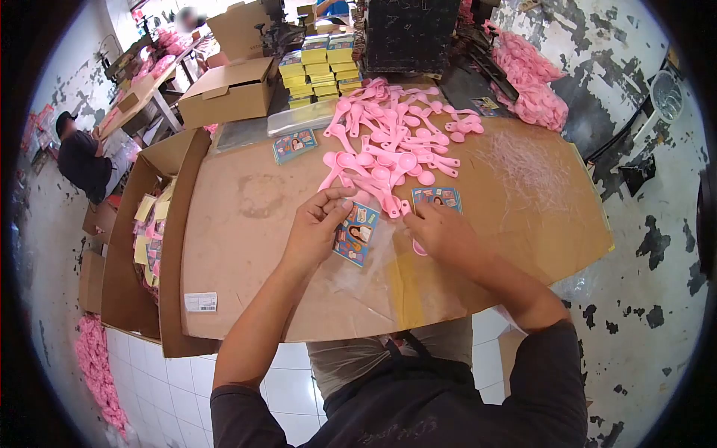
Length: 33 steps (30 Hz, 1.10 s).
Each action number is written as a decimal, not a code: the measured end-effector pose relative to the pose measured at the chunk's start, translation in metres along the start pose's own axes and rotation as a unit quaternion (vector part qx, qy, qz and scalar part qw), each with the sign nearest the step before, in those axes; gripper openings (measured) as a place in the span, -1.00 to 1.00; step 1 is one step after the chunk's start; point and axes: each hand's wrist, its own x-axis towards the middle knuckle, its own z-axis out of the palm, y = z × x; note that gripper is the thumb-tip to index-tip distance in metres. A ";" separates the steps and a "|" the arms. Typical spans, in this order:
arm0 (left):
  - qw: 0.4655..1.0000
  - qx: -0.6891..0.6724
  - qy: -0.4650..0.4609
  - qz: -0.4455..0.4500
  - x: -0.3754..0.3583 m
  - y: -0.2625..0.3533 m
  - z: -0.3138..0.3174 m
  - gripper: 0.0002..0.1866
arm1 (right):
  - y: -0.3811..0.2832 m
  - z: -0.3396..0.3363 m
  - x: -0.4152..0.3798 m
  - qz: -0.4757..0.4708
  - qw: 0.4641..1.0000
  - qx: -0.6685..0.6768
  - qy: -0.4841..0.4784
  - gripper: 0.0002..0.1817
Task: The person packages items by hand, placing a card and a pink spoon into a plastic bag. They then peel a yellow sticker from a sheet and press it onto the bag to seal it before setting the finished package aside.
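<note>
left hand (317,226) pinching a printed card (356,234) beside the pink scoop pile (405,161), right hand (447,234) gripping a loose scoop (420,248) nearby

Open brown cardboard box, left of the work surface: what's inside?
In the box: pale-yellow rectangular cards among smaller pink and multicoloured items. Lower layers and bottom are covered; can't tell what's there.

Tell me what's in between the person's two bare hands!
Between them, the head view shows a blue rectangular printed card held in the left hand, some pink plastic spoons and clear plastic film.
</note>
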 end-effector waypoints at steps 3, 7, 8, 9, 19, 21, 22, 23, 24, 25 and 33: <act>1.000 0.015 -0.012 0.010 -0.003 -0.003 0.002 -0.69 | -0.012 0.000 -0.012 0.087 0.995 0.047 0.030 -0.73; 0.998 0.055 -0.020 0.034 -0.009 0.001 0.011 -0.67 | -0.006 -0.043 -0.001 0.188 0.941 0.279 -0.033 -0.58; 0.998 0.059 -0.023 0.027 -0.010 0.002 0.012 -0.66 | -0.003 -0.052 0.006 0.200 0.930 0.310 -0.007 -0.58; 0.997 0.063 -0.026 0.019 -0.011 0.003 0.014 -0.66 | 0.001 -0.057 0.012 0.213 0.916 0.341 0.019 -0.57; 0.989 0.132 -0.068 -0.005 -0.017 -0.004 0.020 -0.63 | 0.001 -0.036 0.064 0.161 0.769 0.608 0.116 -0.43; 0.990 0.119 -0.071 -0.001 -0.017 -0.007 0.020 -0.63 | -0.006 -0.036 0.061 0.149 0.790 0.585 0.104 -0.43; 0.991 0.112 -0.075 0.001 -0.016 -0.008 0.020 -0.63 | -0.008 -0.033 0.060 0.144 0.778 0.600 0.116 -0.43; 0.990 0.125 -0.072 -0.011 -0.016 -0.007 0.020 -0.64 | -0.010 -0.028 0.059 0.139 0.766 0.614 0.128 -0.44; 0.988 0.137 -0.068 -0.024 -0.017 -0.004 0.021 -0.65 | -0.012 -0.023 0.058 0.135 0.754 0.628 0.140 -0.44; 0.986 0.149 -0.065 -0.036 -0.018 -0.002 0.022 -0.65 | -0.014 -0.017 0.056 0.126 0.752 0.628 0.155 -0.47; 0.992 0.082 -0.086 -0.031 -0.012 -0.005 0.013 -0.67 | 0.017 -0.001 0.049 0.033 0.821 0.564 0.080 -0.76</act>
